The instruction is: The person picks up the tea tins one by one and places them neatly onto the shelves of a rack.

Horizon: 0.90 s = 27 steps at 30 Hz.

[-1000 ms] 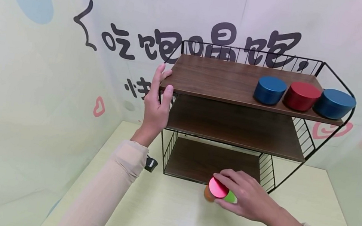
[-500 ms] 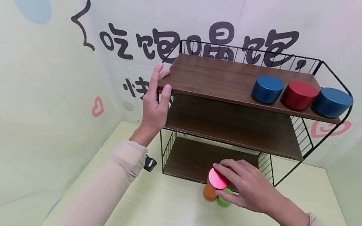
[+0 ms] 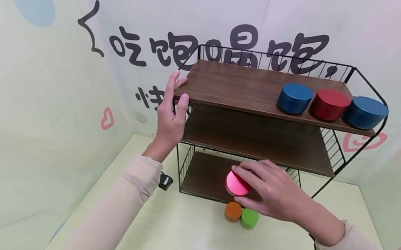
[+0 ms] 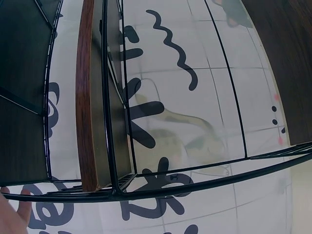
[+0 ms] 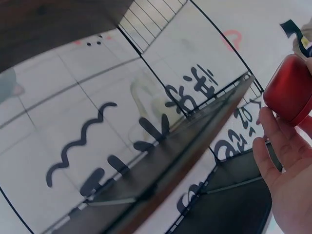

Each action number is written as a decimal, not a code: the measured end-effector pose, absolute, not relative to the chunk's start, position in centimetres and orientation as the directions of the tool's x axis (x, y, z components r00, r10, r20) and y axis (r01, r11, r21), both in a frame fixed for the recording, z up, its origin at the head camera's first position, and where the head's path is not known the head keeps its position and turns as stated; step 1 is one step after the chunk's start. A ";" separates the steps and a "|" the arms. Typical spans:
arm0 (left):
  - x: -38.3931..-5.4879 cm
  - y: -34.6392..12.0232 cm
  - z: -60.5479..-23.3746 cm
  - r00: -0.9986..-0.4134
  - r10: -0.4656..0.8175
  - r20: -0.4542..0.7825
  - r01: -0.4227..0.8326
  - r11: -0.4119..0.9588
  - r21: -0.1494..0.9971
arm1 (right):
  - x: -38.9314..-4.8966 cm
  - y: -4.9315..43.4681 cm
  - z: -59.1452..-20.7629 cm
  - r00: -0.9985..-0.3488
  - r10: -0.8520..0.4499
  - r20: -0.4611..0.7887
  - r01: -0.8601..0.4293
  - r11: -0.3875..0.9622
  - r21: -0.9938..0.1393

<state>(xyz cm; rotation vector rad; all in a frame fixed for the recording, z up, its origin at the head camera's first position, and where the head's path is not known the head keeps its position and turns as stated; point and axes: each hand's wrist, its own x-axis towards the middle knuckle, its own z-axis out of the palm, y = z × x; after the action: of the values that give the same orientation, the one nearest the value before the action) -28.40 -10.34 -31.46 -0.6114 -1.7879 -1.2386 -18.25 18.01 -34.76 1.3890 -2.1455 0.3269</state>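
Note:
My right hand (image 3: 276, 191) pinches a small round red tin (image 3: 237, 182) between thumb and fingers, its lid shining pink in the head view. It is held in front of the bottom board of a three-tier shelf rack (image 3: 228, 84) with dark wood boards and black wire sides. The right wrist view shows the same red tin (image 5: 291, 90) at its right edge. My left hand (image 3: 171, 117) grips the left end of the rack's top board, thumb at the front edge, fingers along the side. Below the right hand, an orange tin (image 3: 232, 212) and a green tin (image 3: 249, 218) stand side by side.
On the top board's right part stand a blue tin (image 3: 294, 99), a larger red tin (image 3: 330, 105) and another blue tin (image 3: 365, 113) in a row. A small black object (image 3: 165, 181) lies left of the rack on the pale table (image 3: 186, 240). Printed wall sheets enclose it.
My right hand has lifted the red tin up and slightly left, away from the orange and green tins, which now show fully. The left hand keeps its place on the rack.

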 end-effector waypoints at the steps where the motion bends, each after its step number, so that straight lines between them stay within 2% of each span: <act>1: -28.4 -10.3 -31.5 -0.516 -0.073 0.853 0.773 0.389 0.501 | -18.3 18.0 -34.4 -0.315 -0.760 0.569 -0.894 0.439 0.092; 5: -28.4 -10.3 -31.4 -0.516 -0.073 0.853 0.772 0.391 0.501 | -18.4 17.9 -33.0 -0.337 -0.752 0.567 -0.881 0.464 0.092; 13: -28.4 -10.4 -31.5 -0.521 -0.074 0.850 0.770 0.390 0.505 | -19.1 17.8 -30.7 -0.248 -0.747 0.617 -0.884 0.435 0.172; 18: -28.3 -10.4 -31.4 -0.526 -0.073 0.848 0.770 0.383 0.510 | -19.3 18.0 -29.3 -0.249 -0.759 0.602 -0.875 0.443 0.195; 27: -28.2 -10.3 -31.3 -0.527 -0.072 0.847 0.770 0.381 0.512 | -19.9 17.8 -27.4 -0.191 -0.751 0.632 -0.865 0.433 0.253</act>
<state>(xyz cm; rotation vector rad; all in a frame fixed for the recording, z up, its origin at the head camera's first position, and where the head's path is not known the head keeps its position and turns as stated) -28.20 -10.34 -31.34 -0.6099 -1.7950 -1.2540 -19.93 17.80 -27.37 1.3589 -1.9814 0.2061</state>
